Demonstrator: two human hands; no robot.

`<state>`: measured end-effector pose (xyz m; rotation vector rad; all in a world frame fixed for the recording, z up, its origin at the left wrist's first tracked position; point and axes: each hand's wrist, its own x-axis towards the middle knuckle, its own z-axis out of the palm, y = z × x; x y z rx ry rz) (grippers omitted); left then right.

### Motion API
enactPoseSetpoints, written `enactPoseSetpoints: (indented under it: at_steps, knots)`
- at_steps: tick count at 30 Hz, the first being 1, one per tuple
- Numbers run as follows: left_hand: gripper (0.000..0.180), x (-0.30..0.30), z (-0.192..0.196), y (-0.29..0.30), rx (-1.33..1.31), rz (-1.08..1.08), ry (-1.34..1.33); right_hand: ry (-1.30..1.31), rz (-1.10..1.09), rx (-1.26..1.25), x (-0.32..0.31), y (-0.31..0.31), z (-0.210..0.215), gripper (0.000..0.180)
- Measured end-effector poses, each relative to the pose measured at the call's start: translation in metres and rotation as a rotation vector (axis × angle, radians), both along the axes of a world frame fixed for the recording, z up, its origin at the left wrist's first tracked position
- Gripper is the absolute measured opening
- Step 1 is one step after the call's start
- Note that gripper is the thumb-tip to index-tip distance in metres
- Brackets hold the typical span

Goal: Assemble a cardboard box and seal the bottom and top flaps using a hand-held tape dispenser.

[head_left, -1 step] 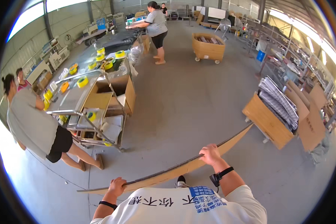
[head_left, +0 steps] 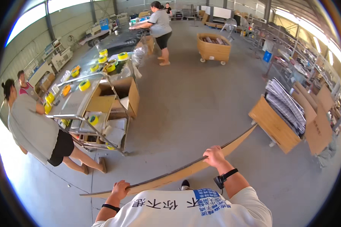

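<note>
A wide cardboard sheet (head_left: 170, 181) stands on edge in front of me, its top edge curving from low left up to the right. My left hand (head_left: 121, 188) is closed over that edge on the left part. Further right, my right hand (head_left: 215, 156) grips the same edge, fingers wrapped over the far side. The sheet's right end comes close to a wheeled cardboard bin (head_left: 272, 126) filled with folded checked cloth (head_left: 284, 106). Most of the sheet's face is hidden by the steep angle.
To the left stands a metal trolley table (head_left: 70, 108) with yellow tape rolls (head_left: 84, 85) and an open cardboard box (head_left: 132, 98). A person (head_left: 38, 125) stands beside it; another person (head_left: 161, 32) works further back. A wheeled bin (head_left: 214, 49) is ahead. Flat cardboard (head_left: 318, 130) leans at right.
The surroundings have shifted slightly in view. Both hands keep their hold on the cardboard sheet.
</note>
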<state>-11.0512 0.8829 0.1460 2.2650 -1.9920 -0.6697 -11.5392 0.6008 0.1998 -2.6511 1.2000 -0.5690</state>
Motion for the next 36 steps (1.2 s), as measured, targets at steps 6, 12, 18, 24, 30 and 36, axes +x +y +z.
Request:
enactPoseSetpoints:
  at_steps: [6,12,18,24,30,36]
  knots:
    - [0.026,-0.015,0.019,-0.151,0.065,0.078,-0.098,0.01,0.043,0.032,0.015,-0.183,0.002,0.019]
    - [0.026,-0.011,0.021,-0.299,0.03,0.103,-0.111,0.131,-0.011,-0.067,0.04,-0.343,0.006,0.022]
    - [0.029,-0.031,-0.024,-0.426,0.104,-0.046,-0.124,0.279,-0.222,0.105,0.045,-0.467,-0.022,0.023]
    - [0.038,-0.052,-0.101,-0.526,0.228,-0.015,0.056,0.096,-0.254,0.265,0.029,-0.566,-0.134,0.033]
    - [0.07,-0.027,-0.067,-0.565,0.275,0.129,0.169,-0.172,-0.308,0.209,0.06,-0.615,-0.163,0.054]
    - [0.087,-0.052,-0.092,-0.578,0.667,-0.001,0.161,-0.062,-1.041,0.191,0.053,-0.651,-0.174,0.069]
